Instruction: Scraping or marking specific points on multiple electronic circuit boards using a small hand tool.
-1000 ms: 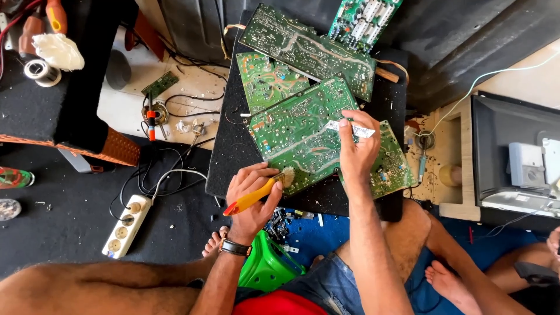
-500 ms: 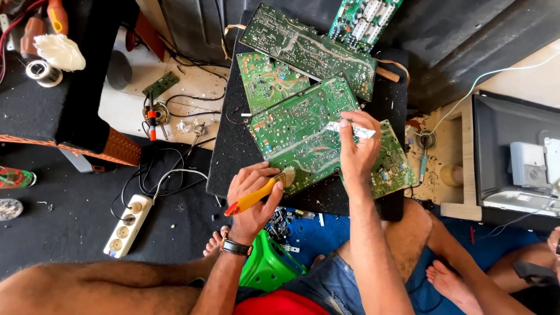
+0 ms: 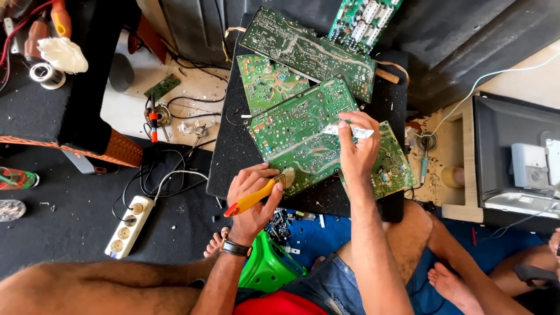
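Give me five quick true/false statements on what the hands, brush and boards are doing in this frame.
1. The left hand holds a brush with a yellow and red handle. True.
2. The brush bristles are at the lower edge of the green circuit board on the black mat. True.
3. The right hand is resting on the white power strip. False: it presses on the circuit board, with a small silvery piece at its fingers; the strip lies apart on the dark floor.
4. Only one circuit board is in view. False: several green boards overlap on the mat.
5. The left wrist wears a dark watch. True.
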